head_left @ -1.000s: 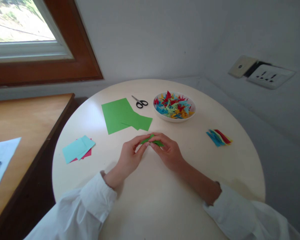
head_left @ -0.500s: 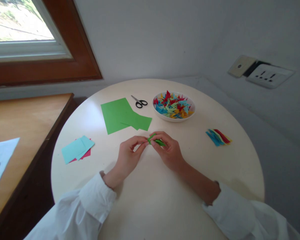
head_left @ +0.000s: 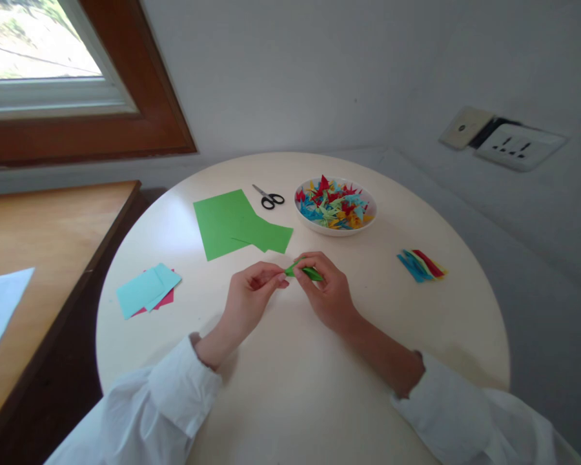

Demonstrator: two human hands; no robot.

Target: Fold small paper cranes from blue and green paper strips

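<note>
A small folded piece of green paper (head_left: pixel 312 274) is held between both hands over the middle of the table. My left hand (head_left: pixel 250 294) pinches its left tip between thumb and fingers. Closed round the right part is my right hand (head_left: pixel 326 290), its thumb and fingers covering some of the folds. Just beyond the hands lie flat green paper sheets (head_left: pixel 227 223), overlapping. A white bowl (head_left: pixel 336 232) behind them holds many folded paper cranes (head_left: pixel 336 203) in red, blue, yellow and pale green.
Black-handled scissors (head_left: pixel 268 197) lie between the green sheets and the bowl. Light blue and pink paper pieces (head_left: pixel 148 290) sit at the left of the round white table (head_left: pixel 290 400). Folded coloured strips (head_left: pixel 422 265) lie at the right. A wooden desk (head_left: pixel 53 226) stands left.
The green paper has turned and now looks narrower, with a pointed end toward the left hand. My left fingers have shifted to its tip. The view has moved slightly.
</note>
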